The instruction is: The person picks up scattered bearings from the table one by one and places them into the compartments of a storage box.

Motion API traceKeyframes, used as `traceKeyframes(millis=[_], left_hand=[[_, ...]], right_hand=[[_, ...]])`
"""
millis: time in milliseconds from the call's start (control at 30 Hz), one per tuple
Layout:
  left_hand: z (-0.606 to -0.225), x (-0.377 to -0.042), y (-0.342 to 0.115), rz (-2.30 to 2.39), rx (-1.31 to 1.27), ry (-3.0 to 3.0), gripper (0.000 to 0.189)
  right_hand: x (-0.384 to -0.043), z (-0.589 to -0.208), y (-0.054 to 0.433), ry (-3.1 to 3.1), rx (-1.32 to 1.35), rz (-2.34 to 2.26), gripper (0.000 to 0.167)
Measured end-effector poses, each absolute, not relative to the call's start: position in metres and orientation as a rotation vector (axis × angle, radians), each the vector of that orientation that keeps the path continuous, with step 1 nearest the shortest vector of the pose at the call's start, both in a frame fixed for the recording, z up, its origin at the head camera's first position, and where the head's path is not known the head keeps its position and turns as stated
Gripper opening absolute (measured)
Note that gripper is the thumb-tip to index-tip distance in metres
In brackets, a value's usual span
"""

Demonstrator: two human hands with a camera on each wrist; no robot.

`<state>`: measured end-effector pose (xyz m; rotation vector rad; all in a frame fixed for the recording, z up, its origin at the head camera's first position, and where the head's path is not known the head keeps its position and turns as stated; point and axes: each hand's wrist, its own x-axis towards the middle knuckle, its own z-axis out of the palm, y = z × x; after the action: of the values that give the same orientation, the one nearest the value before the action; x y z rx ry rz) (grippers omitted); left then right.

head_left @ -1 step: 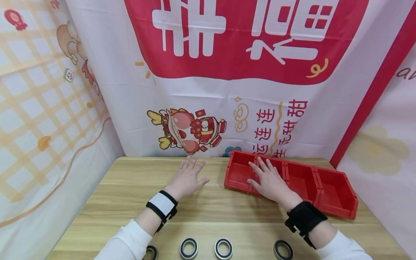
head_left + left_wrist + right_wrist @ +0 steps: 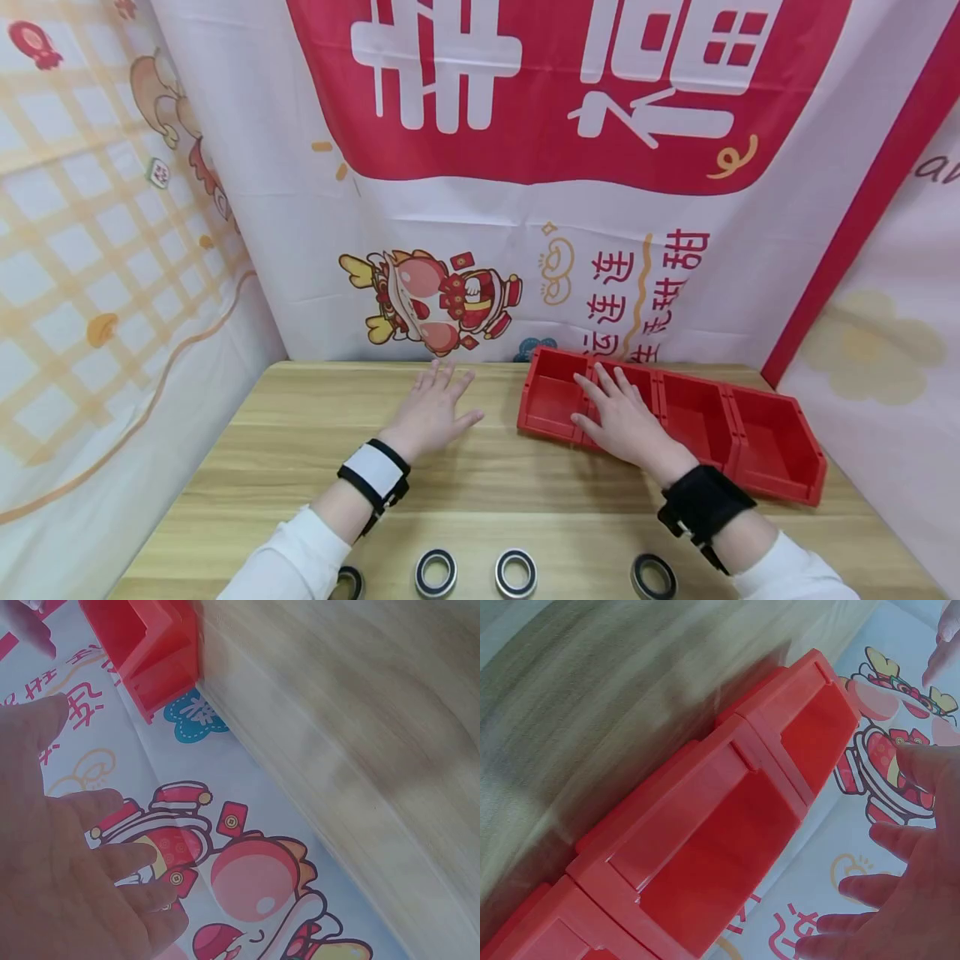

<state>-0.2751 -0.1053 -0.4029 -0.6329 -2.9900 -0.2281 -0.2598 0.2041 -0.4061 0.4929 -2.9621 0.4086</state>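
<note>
My left hand (image 2: 431,417) hovers over the left-middle of the wooden table (image 2: 300,467), fingers spread and holding nothing. My right hand (image 2: 622,421) is above the row of red bins (image 2: 787,487), near its second compartment from the left, with extended fingers and nothing held. The right wrist view shows those fingers apart from the red bins (image 2: 682,795). Several ring-shaped bearings with dark seals lie along the near edge of the head view: a left one (image 2: 436,573), a middle one (image 2: 516,573) and a right one (image 2: 653,577). Another is partly cut off beside the left sleeve.
The joined red bins stand at a slant on the back right of the table, their visible compartments holding nothing. A printed cloth (image 2: 450,208) hangs behind the table's back edge, with more cloth at left (image 2: 97,292) and right (image 2: 885,400).
</note>
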Motion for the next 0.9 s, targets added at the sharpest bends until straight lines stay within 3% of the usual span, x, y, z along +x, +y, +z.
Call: traceKeyframes(millis=[567,900], left_hand=[[-0.395,-0.298,-0.075,-0.285,-0.68,-2.995,0.076],[-0.402,-0.338,-0.025,-1.038,-0.562,-3.089,0.069]], right_hand=[[-0.256,-0.385,0.253,-3.001,0.404,0.391,0.077],[-0.261,-0.378,0.353,-3.061,0.123,0.37,0.077]])
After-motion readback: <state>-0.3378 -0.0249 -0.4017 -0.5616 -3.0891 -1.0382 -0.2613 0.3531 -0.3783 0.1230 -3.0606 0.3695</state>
